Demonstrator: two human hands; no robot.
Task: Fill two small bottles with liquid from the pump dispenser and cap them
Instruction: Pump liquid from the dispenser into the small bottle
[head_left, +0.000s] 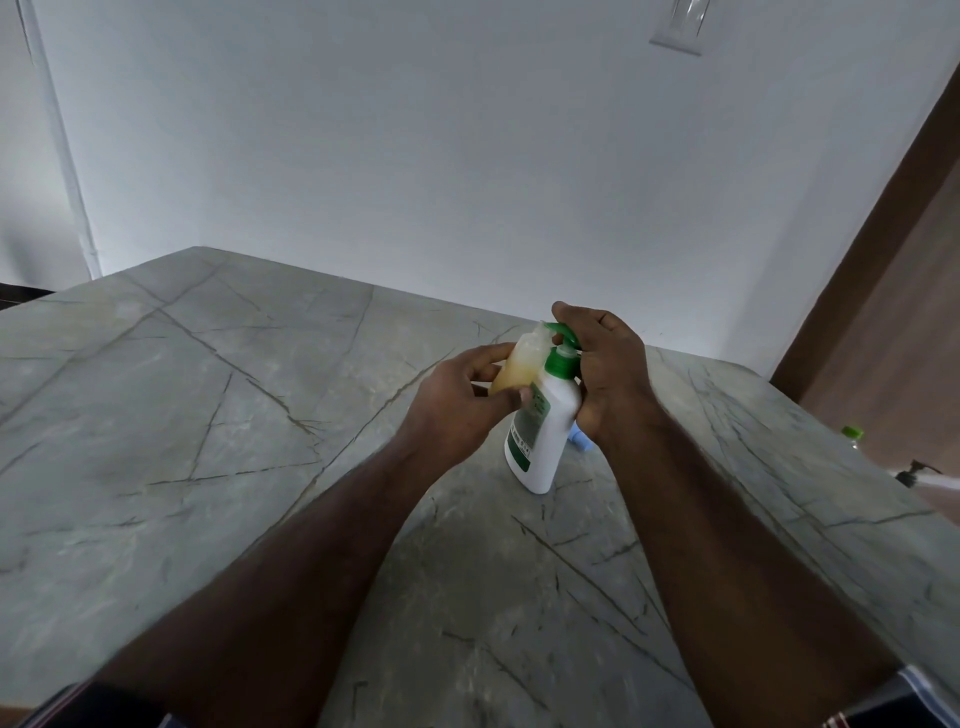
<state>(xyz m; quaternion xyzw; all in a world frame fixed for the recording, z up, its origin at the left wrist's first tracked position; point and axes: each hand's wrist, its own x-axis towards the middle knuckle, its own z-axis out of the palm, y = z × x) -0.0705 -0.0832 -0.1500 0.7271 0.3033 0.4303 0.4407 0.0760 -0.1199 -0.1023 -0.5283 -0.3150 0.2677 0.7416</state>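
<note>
A white pump dispenser (545, 441) with a green pump head (562, 358) and a green label stands on the grey stone table (208, 415). My right hand (608, 369) rests on top of the pump head, fingers curled over it. My left hand (457, 400) holds a small clear bottle (517, 366), tilted, its open mouth up against the pump spout. Yellowish liquid fills the bottle's lower part. A small blue thing (581, 439) lies on the table behind the dispenser, mostly hidden by my right wrist.
Past the table's right edge stand a green-capped bottle (852, 434) and a dark pump top (914, 470). A white wall runs behind the table, and a brown door frame (857, 270) rises on the right.
</note>
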